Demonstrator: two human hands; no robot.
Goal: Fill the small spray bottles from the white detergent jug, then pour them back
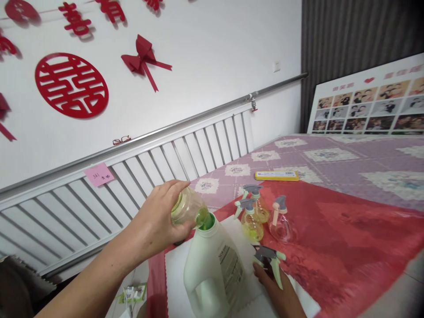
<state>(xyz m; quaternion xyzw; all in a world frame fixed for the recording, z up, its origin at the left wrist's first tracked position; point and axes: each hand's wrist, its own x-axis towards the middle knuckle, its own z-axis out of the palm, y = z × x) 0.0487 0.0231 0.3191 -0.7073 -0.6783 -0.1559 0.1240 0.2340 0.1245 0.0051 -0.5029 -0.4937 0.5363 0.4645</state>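
Observation:
My left hand [165, 212] grips a clear spray bottle body [190, 207], tilted with its neck at the mouth of a large pale green jug [212, 265]. Green liquid shows in the bottle and around the jug's opening. Low on the right, my right hand [278, 282] holds a grey and green spray head [270, 258], its fingers partly hidden. Beyond the jug stand two spray bottles with yellowish liquid [252, 225] and, beside them, a clear one with a pink trigger [281, 225].
Under the jug lies a white cloth [177, 269] on a red cover [331, 229]. A flat yellow-edged box [276, 176] rests on the patterned purple tablecloth [331, 176]. A white radiator [185, 154] runs along the wall, and a photo board [367, 104] leans at the far right.

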